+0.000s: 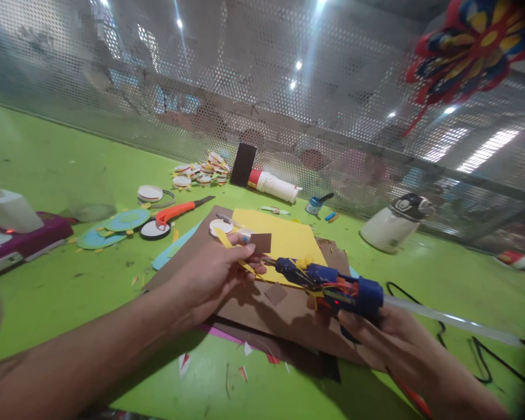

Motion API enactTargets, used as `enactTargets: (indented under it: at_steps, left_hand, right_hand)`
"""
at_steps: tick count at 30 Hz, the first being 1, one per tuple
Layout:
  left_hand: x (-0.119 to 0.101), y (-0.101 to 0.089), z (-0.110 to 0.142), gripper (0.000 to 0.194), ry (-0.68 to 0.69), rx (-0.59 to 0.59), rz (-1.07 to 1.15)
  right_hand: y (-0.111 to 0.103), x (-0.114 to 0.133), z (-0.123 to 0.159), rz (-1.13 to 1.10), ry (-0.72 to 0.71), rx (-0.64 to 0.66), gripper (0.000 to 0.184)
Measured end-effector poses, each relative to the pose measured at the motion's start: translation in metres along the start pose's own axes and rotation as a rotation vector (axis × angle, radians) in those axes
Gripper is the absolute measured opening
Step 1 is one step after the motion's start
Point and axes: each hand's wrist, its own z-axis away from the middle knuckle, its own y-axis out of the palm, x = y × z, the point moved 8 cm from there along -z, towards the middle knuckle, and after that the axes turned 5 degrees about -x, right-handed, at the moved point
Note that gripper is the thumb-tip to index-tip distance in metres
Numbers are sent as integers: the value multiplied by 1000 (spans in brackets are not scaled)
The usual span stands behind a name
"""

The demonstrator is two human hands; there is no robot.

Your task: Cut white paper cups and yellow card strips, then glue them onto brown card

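My left hand (214, 274) pinches a small brown paper square (261, 242) together with a thin yellow strip (224, 238), holding them above a yellow sheet (284, 236). My right hand (389, 341) grips a blue hot glue gun (332, 286); a clear glue stick (446, 319) pokes out behind it. The gun's nozzle points left and nearly touches the paper at my left fingertips. Under both hands lies brown cardboard (262, 309) with another small brown square (275, 293) on it.
An orange-handled utility knife (177, 212), blue paper discs (114, 227) and a pile of small rolled discs (201, 172) lie on the green table (48, 169). A glue bottle (273, 185), a dark phone (243, 164) and a white pot (391, 224) sit by the mesh wall.
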Motion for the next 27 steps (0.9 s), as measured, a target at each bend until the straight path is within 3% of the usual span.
enactTargets:
  at_steps: [12,17,27]
  left_hand:
    - [-1,-13,-5,6,28,-79,-41]
    - [-3,-12,-4,5,42,-70,-66]
    - [-3,-3,0,13,-11,-11,-62]
  right_hand:
    - [-1,0,2,-37,43,-55,52]
    - [-2,-2,2,-13,40,-31,53]
    - [-5,-1,5,-39,61,-130,52]
